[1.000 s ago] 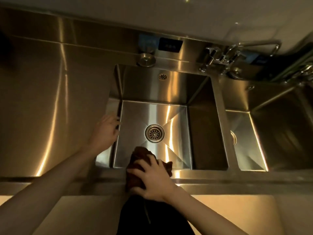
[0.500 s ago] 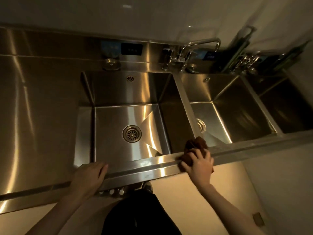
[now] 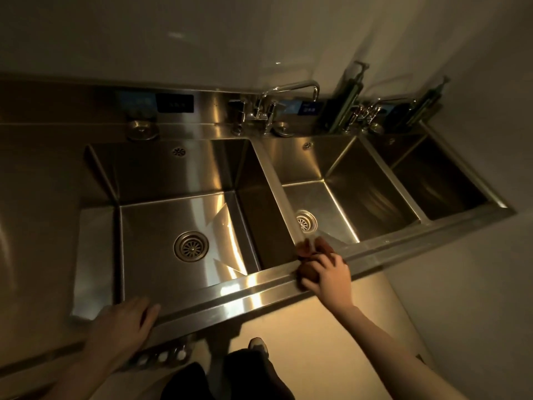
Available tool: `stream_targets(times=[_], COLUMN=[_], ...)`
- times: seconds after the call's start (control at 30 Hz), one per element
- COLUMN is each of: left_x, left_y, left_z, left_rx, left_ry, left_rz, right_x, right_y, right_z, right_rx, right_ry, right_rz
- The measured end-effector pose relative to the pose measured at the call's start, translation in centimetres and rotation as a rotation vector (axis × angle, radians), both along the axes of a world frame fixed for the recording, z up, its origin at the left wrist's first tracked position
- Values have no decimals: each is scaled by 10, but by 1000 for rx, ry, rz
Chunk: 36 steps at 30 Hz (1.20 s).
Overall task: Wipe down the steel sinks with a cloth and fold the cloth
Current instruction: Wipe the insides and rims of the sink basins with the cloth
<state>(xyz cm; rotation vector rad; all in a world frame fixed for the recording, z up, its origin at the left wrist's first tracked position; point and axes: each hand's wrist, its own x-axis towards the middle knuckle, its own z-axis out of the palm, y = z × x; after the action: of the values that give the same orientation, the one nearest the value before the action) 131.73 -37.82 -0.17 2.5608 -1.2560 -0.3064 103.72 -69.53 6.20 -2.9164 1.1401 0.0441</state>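
A row of steel sinks runs along the counter: a left basin (image 3: 150,226) with a round drain, a middle basin (image 3: 360,197) and a right basin (image 3: 438,183). My right hand (image 3: 328,277) grips a bunched brown cloth (image 3: 310,251) on the front rim, right where the divider between the left and middle basins meets it. The cloth is partly hidden under my fingers. My left hand (image 3: 121,327) rests flat on the front rim at the near left corner of the left basin.
A steel counter (image 3: 37,197) stretches to the left. Faucets (image 3: 288,96) and soap dispensers (image 3: 346,99) line the backsplash. Several round knobs (image 3: 161,356) sit under the front edge. My legs and shoe (image 3: 256,347) show below on the floor.
My right hand has slid the cloth rightward along the front rim, from the left basin's front edge to the divider. My left hand moved from the basin's left side to the front rim.
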Motion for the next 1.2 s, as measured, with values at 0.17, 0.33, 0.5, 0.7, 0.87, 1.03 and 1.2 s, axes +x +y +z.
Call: stream_targets(times=[0.17,0.33,0.5,0.7,0.87,1.03,1.2], left_x=[-47,-64,-70,-78,-80,-87,-87], left_y=[-52,-69,-73,-84,-89,-87,-69], left_z=[21,21,28,30,44,50,60], left_rx=[-22,23,50,127,223,230,66], left_ry=[-88,-104,-68,0,56,94,45], left_rz=[-68,32,130,245,233,240,324], right_x=[28,23,-19,19,69,96,120], right_y=[40,42,-24,6,-8,-37,-32], right_z=[-6,-12,-8,-4,20,37,44], right_rx=[33,49,42,121,242,373,431], right_ry=[-31,-101,-75,15,15,-139,-178], right_rz=[-93,417,323,431,679,610,695])
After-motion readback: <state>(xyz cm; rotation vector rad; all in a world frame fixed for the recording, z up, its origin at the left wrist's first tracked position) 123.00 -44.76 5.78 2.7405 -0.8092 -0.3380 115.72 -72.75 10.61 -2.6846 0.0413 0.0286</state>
